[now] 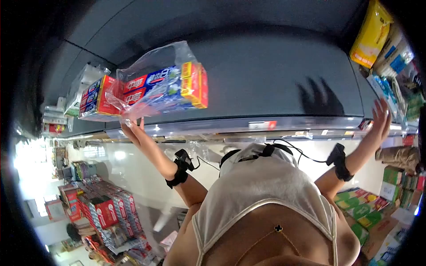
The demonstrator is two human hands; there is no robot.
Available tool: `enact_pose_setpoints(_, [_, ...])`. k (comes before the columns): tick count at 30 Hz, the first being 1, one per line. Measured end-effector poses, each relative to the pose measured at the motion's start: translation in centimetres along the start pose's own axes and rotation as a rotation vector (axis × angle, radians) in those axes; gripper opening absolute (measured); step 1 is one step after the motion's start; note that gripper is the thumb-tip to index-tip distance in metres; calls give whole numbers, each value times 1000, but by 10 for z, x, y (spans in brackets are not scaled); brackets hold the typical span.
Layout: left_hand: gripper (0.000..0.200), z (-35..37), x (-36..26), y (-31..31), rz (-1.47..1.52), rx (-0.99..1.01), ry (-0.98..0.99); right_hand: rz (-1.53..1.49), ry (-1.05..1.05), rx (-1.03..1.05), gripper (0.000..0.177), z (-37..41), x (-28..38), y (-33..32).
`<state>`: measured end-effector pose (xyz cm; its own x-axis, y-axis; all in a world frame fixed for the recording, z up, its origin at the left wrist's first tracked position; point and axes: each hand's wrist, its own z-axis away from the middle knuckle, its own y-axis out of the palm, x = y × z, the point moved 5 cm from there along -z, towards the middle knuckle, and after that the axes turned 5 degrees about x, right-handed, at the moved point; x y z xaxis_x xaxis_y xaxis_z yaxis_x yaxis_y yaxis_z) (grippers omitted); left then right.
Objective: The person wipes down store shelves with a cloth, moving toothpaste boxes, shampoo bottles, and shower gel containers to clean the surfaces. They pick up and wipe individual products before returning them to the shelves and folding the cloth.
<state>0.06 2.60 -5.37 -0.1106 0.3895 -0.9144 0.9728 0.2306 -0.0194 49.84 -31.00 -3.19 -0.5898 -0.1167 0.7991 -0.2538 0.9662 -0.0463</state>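
My left hand (132, 126) is at the shelf's front edge, its fingers closed on the loose clear plastic bag (166, 55) around blue, red and yellow toothpaste boxes (153, 88). Part of those fingers is hidden by the crumpled plastic. The boxes lie on the dark grey shelf (257, 75). Left of them sits another group of similar boxes (95, 97). Far to the right, my right hand (380, 119) is raised at the shelf edge with its fingers stretched out, holding nothing. Its shadow falls across the shelf surface.
A yellow packet (370, 33) and other packaged goods (392, 57) stand at the shelf's right end. A clear strip with a price label (262, 125) runs along the front edge. Behind me are stacked red cartons (106, 213) and green boxes (361, 210). A black cable hangs near my waist.
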Motion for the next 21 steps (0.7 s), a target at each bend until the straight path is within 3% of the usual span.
enact_pose_setpoints(2, [54, 15, 1, 5, -21, -37, 33, 114, -15, -48, 41, -27, -14, -48])
enact_pose_setpoints(3, [54, 25, -1, 6, -35, -55, 50, 169, -14, -113, 35, -37, -12, -66])
enact_pose_setpoints(5, [53, 49, -10, 10, -91, -113, -4, 193, -85, -183, 33, -70, -60, -144])
enact_pose_setpoints(6, [53, 60, -2, 8, -87, -123, -12, 367, -227, -191, 31, -84, -57, -161])
enact_pose_setpoints(7, [53, 72, 7, 6, -82, -127, -19, 546, -191, -328, 37, -92, -63, -178])
enact_pose_setpoints(10, [55, 113, 14, 5, -89, -168, -99, 1290, -120, -386, 56, -137, -129, -244])
enact_pose_setpoints(11, [55, 130, 15, 8, -91, -176, -148, 1083, 0, -287, 56, -136, -124, -223])
enact_pose_setpoints(12, [54, 141, 22, 3, -104, -152, -151, 937, -100, -160, 52, -149, -159, -242])
enact_pose_setpoints(13, [54, 151, 28, -2, -127, -155, -168, 729, -2, -23, 49, -165, -211, -269])
enact_pose_setpoints(14, [54, 160, 29, -6, -124, -136, -145, 831, -35, 124, 45, -162, -196, -249])
enact_pose_setpoints(15, [54, 167, 28, -9, -122, -124, -117, 945, -115, 57, 42, -150, -173, -228])
enact_pose_setpoints(21, [52, 186, -6, 3, -219, -181, -54, 698, -62, 48, 43, -148, -180, -244])
